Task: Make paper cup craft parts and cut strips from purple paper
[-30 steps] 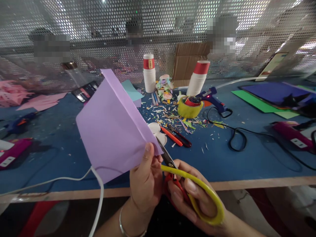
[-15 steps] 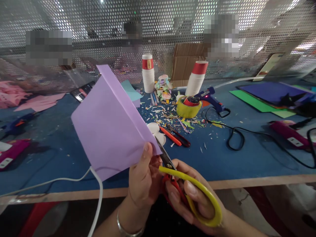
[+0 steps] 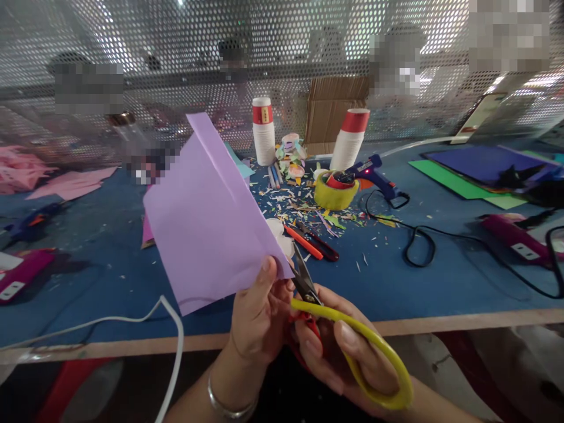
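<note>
A purple paper sheet [image 3: 211, 217] with a folded strip along its upper right edge is pinched at its lower right corner by my left hand [image 3: 262, 314], thumb on top. Yellow-and-red-handled scissors [image 3: 309, 298] are held in my right hand [image 3: 352, 358], fingers through the loops. The blades are parted, pointing up and away beside the paper's corner. Both hands are close together above the table's front edge. A silver bangle circles my left wrist.
On the blue table [image 3: 379, 288] lie an orange-handled tool [image 3: 304, 242], paper scraps, a yellow tape roll [image 3: 335, 197], a blue glue gun [image 3: 376, 176] and its black cord. Two cup stacks [image 3: 263, 135] stand behind. A white cable [image 3: 178, 352] rises at front left.
The purple sheet has shifted right and tilted slightly. The scissor blades have opened wider and moved a little right of the paper's corner.
</note>
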A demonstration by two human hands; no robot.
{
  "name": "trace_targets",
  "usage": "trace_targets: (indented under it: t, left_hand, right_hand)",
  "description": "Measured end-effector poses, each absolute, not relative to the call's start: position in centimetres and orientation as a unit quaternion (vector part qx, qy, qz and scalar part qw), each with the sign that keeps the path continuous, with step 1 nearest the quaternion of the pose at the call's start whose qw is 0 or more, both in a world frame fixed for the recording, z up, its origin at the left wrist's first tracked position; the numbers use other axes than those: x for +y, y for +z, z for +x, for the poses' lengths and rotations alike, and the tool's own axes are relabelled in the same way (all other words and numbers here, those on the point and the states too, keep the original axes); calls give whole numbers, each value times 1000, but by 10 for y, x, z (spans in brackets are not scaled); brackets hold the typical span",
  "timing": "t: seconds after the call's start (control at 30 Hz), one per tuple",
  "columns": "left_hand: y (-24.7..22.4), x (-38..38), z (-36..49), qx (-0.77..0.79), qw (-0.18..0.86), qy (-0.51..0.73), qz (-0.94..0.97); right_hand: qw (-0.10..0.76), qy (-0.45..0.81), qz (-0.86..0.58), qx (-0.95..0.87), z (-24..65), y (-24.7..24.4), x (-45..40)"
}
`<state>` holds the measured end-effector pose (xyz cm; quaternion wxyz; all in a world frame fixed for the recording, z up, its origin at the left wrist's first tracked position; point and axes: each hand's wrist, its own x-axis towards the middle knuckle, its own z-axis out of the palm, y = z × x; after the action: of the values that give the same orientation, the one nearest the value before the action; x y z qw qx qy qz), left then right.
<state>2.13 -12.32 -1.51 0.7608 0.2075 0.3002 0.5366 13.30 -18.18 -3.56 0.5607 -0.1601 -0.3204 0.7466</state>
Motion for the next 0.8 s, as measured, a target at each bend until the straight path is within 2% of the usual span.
trace_targets:
  t: [0.17, 0.43, 0.8]
  left_hand:
    - [-15, -122, 22, 321, 790, 495, 165]
    - [-20, -125, 26, 353, 722, 566, 186]
    - [-17, -134, 33, 309, 772, 497, 247]
  right_hand:
    - [559, 747, -174, -316, 134, -35, -182]
    - [558, 742, -187, -320, 136, -41, -183]
    - [551, 735, -202, -340, 138, -40, -184]
